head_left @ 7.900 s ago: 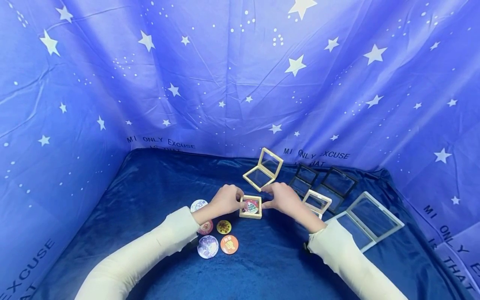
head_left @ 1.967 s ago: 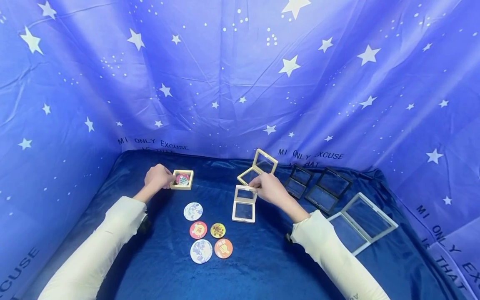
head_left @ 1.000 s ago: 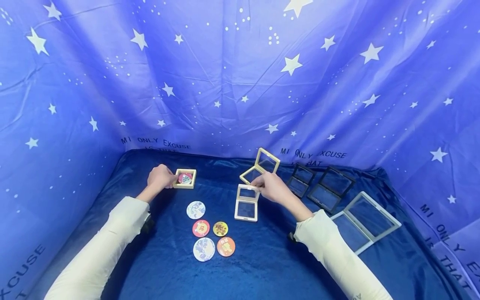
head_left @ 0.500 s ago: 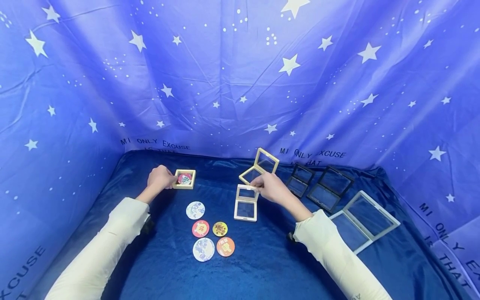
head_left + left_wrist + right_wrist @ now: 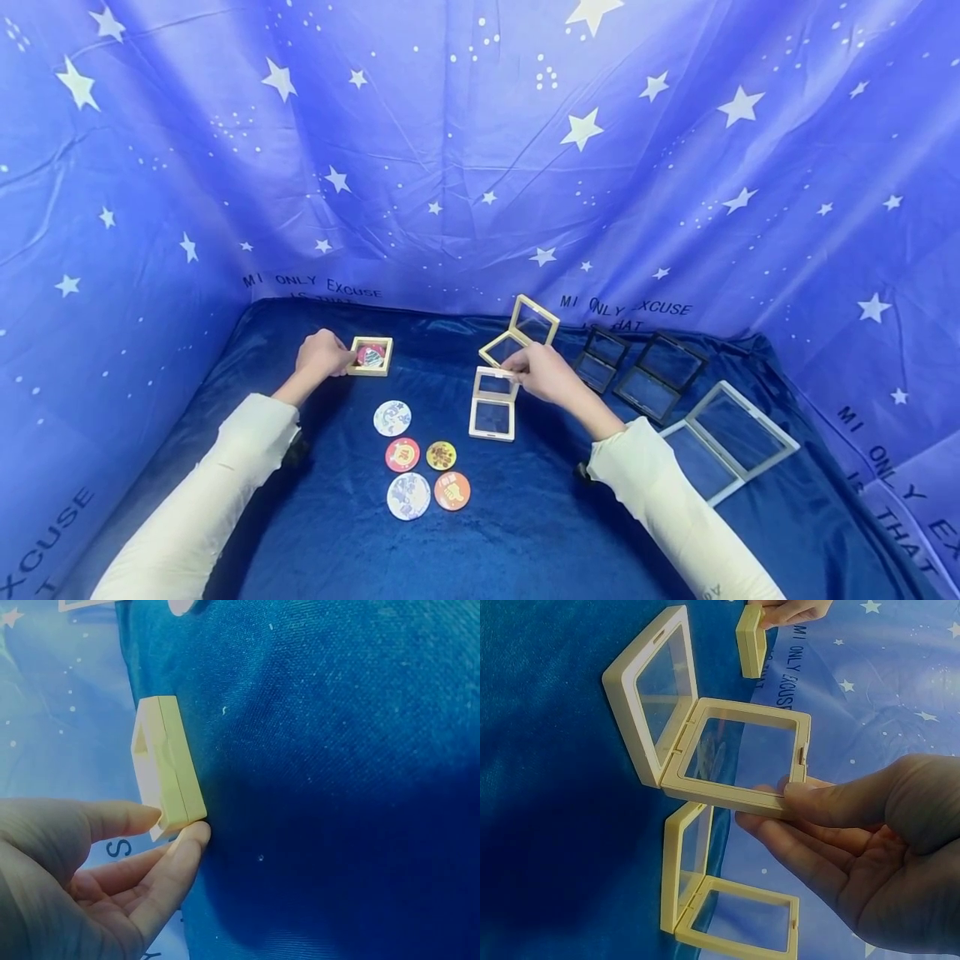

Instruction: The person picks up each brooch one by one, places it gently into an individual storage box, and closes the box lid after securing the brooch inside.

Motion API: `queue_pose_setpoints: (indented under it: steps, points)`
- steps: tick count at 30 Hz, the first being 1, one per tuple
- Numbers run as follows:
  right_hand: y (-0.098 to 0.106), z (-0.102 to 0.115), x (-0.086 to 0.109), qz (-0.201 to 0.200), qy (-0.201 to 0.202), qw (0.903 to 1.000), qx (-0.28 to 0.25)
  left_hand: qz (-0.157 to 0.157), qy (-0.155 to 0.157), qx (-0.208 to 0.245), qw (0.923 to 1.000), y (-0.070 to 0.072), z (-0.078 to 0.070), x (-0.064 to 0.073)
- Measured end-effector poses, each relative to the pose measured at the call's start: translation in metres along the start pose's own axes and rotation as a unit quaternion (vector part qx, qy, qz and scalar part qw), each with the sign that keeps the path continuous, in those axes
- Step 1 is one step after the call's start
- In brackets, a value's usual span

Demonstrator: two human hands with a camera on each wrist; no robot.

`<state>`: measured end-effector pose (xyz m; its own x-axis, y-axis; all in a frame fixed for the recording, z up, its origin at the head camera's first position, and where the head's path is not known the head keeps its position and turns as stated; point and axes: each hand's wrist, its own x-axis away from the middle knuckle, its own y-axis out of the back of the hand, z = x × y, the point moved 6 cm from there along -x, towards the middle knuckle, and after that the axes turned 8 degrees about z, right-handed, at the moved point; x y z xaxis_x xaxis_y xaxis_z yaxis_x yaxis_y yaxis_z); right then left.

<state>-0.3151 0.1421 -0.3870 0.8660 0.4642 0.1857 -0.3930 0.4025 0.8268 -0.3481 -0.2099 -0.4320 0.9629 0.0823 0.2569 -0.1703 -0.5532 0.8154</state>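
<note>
My left hand (image 5: 322, 353) pinches the left edge of a small yellow display frame (image 5: 371, 372), which is closed around a red badge (image 5: 371, 356) with a tree picture. In the left wrist view, thumb and fingertips grip one corner of this yellow frame (image 5: 171, 761). My right hand (image 5: 543, 373) holds a cream display frame (image 5: 492, 400), hinged open, with a clear window in each half. The right wrist view shows thumb above and fingers below one half of the cream frame (image 5: 676, 754). Just behind it stands another open yellow frame (image 5: 515, 312).
Several round badges lie in front: blue-white (image 5: 392, 418), red (image 5: 402, 454), yellow (image 5: 441, 455), purple-white (image 5: 408, 497), orange (image 5: 452, 491). Two open black frames (image 5: 660, 375) and a large white open frame (image 5: 765, 467) lie on the right. A starry curtain (image 5: 450, 167) hangs around the blue cloth (image 5: 510, 542).
Since the earliest frame, my left hand has carried the closed yellow frame from the middle to the left. My right hand has brought the cream frame leftward to the middle. Lately both hands stay still.
</note>
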Motion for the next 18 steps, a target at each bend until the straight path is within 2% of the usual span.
queue_pose_setpoints:
  steps: [9,13,18]
  points:
    - [0.0,0.0,-0.002,0.005,-0.003,1.0,0.001,0.012,0.002,-0.013,0.9998,0.001,-0.004,0.0]
    - [0.0,0.0,-0.003,0.006,0.0,1.0,0.005,-0.018,-0.003,-0.042,0.999,0.006,-0.008,0.003]
    - [0.001,0.0,-0.003,0.011,-0.003,0.9999,0.006,-0.066,-0.046,-0.062,0.9948,0.015,-0.025,0.015]
